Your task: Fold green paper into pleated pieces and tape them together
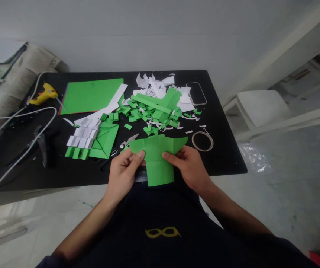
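A cut piece of green paper (160,163) with two side flaps and a long lower panel is held up over the table's front edge. My left hand (125,169) pinches its left flap, thumb on top and fingers beneath. On the opposite side my right hand (191,165) grips the right flap the same way. Crease lines cross the paper. Just left of it lie black-handled scissors (122,146), partly hidden by my left hand. Behind it spreads a heap of green paper scraps (140,111).
White paper scraps (154,83) lie at the back beside a phone-shaped outline (196,93). A tape ring (202,141) rests at right. To the left are green sheets (93,95), folded white strips (83,134), a yellow glue gun (45,93) with its cable, and a dark tool (42,145).
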A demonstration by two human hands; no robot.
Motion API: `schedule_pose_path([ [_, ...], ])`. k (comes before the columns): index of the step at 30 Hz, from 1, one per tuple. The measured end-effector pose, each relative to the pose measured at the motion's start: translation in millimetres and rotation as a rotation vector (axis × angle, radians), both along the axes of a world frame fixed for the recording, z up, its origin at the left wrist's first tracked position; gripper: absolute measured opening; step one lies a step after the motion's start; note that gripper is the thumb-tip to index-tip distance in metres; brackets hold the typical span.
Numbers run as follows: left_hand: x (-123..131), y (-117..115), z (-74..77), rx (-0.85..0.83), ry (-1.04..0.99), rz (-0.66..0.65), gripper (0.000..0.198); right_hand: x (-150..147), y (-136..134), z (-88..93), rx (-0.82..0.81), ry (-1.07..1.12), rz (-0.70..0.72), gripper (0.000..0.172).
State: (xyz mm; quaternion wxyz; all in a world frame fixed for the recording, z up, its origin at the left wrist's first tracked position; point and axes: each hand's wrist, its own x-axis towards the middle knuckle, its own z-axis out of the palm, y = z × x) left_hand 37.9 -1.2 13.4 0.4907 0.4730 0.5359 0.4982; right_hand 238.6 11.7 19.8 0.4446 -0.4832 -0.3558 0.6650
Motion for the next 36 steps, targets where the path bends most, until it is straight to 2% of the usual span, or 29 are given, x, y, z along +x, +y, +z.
schedule_pose_path([
  [5, 3.8, 1.2, 0.1, 0.028, -0.065, -0.001, 0.029, -2.3, -1.8, 1.0, 0.025, 0.018, 0.002, 0.034],
  [10, -2.5, 4.7, 2.1, 0.077, 0.040, 0.014, 0.028, -0.4, -2.4, 2.1, 0.053, 0.020, 0.032, 0.029],
  [14, -13.8, 5.9, 3.0, 0.159, 0.100, -0.069, 0.008, 12.1, 0.0, 4.9, 0.244, -0.047, 0.095, 0.011],
  [17, -20.5, 7.8, 4.6, 0.330, 0.056, -0.202, 0.014, 21.8, 0.5, 6.1, 0.449, -0.091, 0.195, 0.012],
  [19, -23.1, 9.4, 5.7, 0.442, 0.089, -0.223, 0.024, 24.1, -0.3, 5.0, 0.486, -0.093, 0.187, 0.012],
  [21, -24.1, 10.5, 6.4, 0.491, 0.154, -0.193, 0.031, 22.5, -1.2, 2.3, 0.428, -0.104, 0.099, 0.017],
  [24, -23.7, 10.6, 7.2, 0.478, 0.213, -0.146, 0.034, 17.5, -0.1, -2.4, 0.188, -0.047, -0.038, 0.025],
  [27, -22.8, 10.5, 8.0, 0.455, 0.264, -0.121, 0.033, 16.3, 3.8, -3.3, -0.038, 0.084, 0.007, 0.037],
  [31, -23.7, 11.0, 8.6, 0.442, 0.304, -0.154, 0.029, 19.3, 7.7, 2.6, -0.034, 0.002, 0.202, 0.030],
  [33, -25.0, 10.7, 8.0, 0.409, 0.279, -0.170, 0.024, 19.6, 7.9, 5.4, -0.008, -0.043, 0.207, 0.026],
  [36, -26.7, 9.6, 6.6, 0.262, 0.119, -0.099, 0.015, 17.9, 6.9, 6.0, 0.002, -0.088, 0.166, 0.023],
])
